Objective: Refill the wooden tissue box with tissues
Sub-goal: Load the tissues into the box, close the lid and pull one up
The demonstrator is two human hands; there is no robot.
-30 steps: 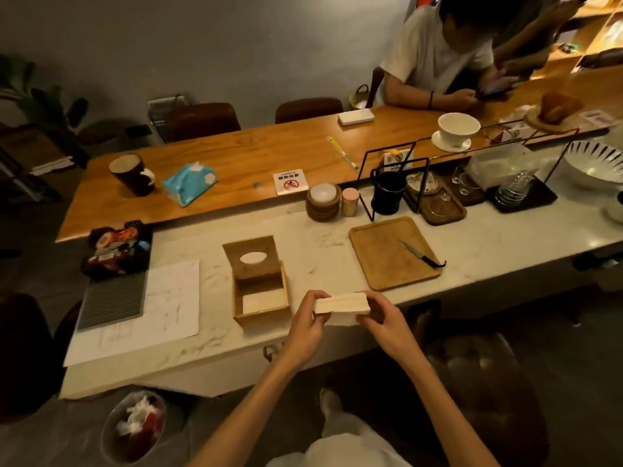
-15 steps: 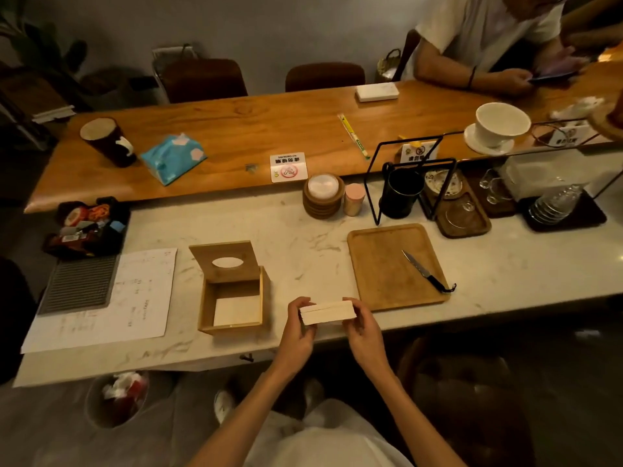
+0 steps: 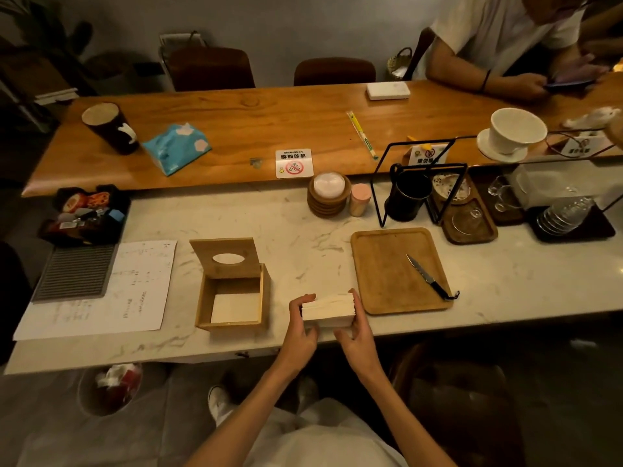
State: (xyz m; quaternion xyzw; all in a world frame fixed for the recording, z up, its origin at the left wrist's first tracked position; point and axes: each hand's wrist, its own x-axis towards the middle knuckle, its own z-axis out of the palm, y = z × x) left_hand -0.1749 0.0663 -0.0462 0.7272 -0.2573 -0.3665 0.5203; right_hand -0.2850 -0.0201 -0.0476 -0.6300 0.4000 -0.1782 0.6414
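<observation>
Barely shifted since a moment ago, the tissue stack is at the marble counter's near edge, just right of the open wooden tissue box. A tray bearing a knife lies just right. The left hand and right hand grip the stack's ends. A sign reads "NO SMOKING".

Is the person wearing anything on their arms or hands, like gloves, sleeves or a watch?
No. The left hand and right hand have no gloves, and no watch, bracelet or ring is visible. The left forearm and right forearm are bare to the frame's edge, with no sleeves in view. Beneath them are whitish clothing and a light shoe.
</observation>
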